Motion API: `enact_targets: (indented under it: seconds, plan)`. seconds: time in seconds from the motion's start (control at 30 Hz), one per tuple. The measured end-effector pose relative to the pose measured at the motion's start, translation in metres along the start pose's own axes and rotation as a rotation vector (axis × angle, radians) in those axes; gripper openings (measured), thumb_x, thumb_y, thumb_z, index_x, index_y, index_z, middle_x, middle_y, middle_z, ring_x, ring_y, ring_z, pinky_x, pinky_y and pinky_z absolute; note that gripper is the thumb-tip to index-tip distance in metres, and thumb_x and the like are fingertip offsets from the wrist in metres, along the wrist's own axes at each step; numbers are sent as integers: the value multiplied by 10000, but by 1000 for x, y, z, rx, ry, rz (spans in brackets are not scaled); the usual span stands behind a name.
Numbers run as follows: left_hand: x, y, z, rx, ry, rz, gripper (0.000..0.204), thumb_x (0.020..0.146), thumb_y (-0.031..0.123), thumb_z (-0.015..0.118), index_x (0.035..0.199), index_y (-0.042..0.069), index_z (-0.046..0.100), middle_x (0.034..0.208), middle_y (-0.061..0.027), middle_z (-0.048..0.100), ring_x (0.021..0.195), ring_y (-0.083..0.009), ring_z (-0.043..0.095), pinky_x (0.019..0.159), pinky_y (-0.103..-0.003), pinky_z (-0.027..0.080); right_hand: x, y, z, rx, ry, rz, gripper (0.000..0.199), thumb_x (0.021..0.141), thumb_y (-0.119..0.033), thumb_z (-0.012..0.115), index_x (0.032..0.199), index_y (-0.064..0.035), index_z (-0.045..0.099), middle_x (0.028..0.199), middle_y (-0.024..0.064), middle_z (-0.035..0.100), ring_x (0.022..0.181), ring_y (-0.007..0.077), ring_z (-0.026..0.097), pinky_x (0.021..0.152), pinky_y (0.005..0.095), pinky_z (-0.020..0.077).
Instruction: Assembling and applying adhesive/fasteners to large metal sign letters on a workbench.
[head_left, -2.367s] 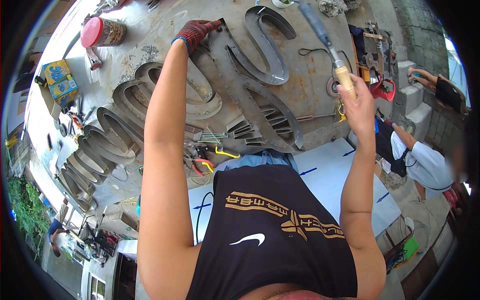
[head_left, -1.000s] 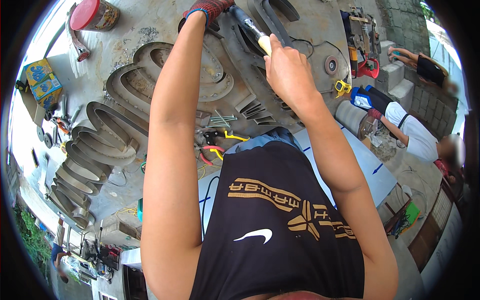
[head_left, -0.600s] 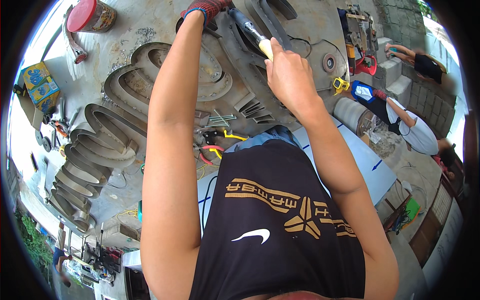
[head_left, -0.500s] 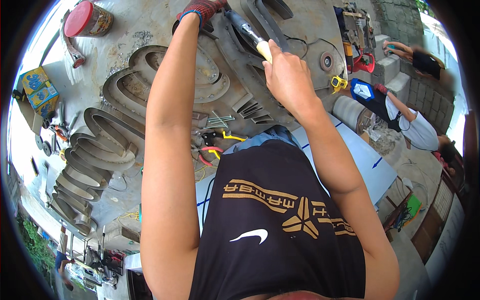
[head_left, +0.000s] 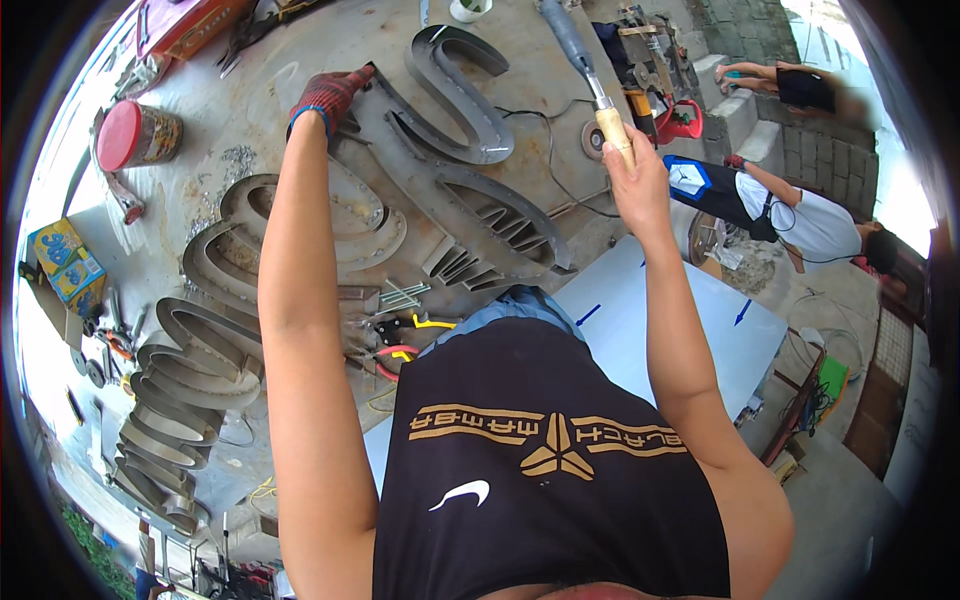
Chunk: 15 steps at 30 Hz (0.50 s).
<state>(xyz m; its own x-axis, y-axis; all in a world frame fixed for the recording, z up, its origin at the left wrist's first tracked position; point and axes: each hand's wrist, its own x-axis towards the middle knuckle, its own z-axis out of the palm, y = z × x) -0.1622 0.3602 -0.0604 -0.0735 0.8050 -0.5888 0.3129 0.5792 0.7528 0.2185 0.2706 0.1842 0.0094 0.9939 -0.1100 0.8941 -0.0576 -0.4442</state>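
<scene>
In a red knitted glove, my left hand (head_left: 333, 97) grips the far end of a grey sheet-metal letter (head_left: 400, 150) lying on the metal table, its fingers closed at the edge. My right hand (head_left: 640, 185) is wrapped round the pale wooden handle (head_left: 614, 140) of a tool. A bright metal neck joins that handle to a long, dark grey body (head_left: 566, 38) running out toward the far edge; its exact kind is unclear. The tool is raised to the right, apart from the letter. Beyond lies an S-shaped metal letter (head_left: 480, 150). More curved metal letters (head_left: 200, 350) spread to the left.
Long bolts (head_left: 404, 294) and red-and-yellow-handled pliers (head_left: 398, 360) lie near my waist. A red-lidded tub (head_left: 122, 135) and a yellow-blue box (head_left: 68, 262) stand at left. A black cord (head_left: 550, 150) crosses the table by a round disc (head_left: 594, 140). Another person (head_left: 800, 215) is at right.
My right hand has swung the tool to the right, away from my left hand and the letter. My gloved left hand stays at the letter's end. The whole view has shifted.
</scene>
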Motion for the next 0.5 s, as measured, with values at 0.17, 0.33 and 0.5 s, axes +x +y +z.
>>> enact_targets:
  seconds: [0.17, 0.33, 0.5]
  plan:
    - [7, -5, 0, 18, 12, -1, 596, 872, 576, 679, 1232, 103, 726, 1252, -165, 691, 1214, -304, 608, 1055, -400, 415, 74, 90, 42, 94, 289, 50, 396, 960, -268, 606, 1217, 34, 595, 1007, 259, 681, 972, 421, 661, 853, 467, 499]
    - [1, -9, -2, -59, 4, -6, 576, 885, 505, 699, 1254, 63, 704, 1228, -162, 700, 1200, -273, 608, 1056, -384, 411, 145, 139, 92, 182, 317, 72, 428, 963, -247, 610, 1289, 21, 541, 1081, 266, 670, 1016, 446, 644, 883, 489, 495]
    - [-10, 2, 1, -87, 20, -24, 541, 902, 455, 697, 1253, 44, 701, 1224, -144, 705, 1199, -262, 607, 1076, -379, 395, 192, 184, 130, 302, 286, 21, 431, 962, -251, 616, 1292, 14, 533, 1091, 267, 667, 1030, 442, 642, 889, 482, 494]
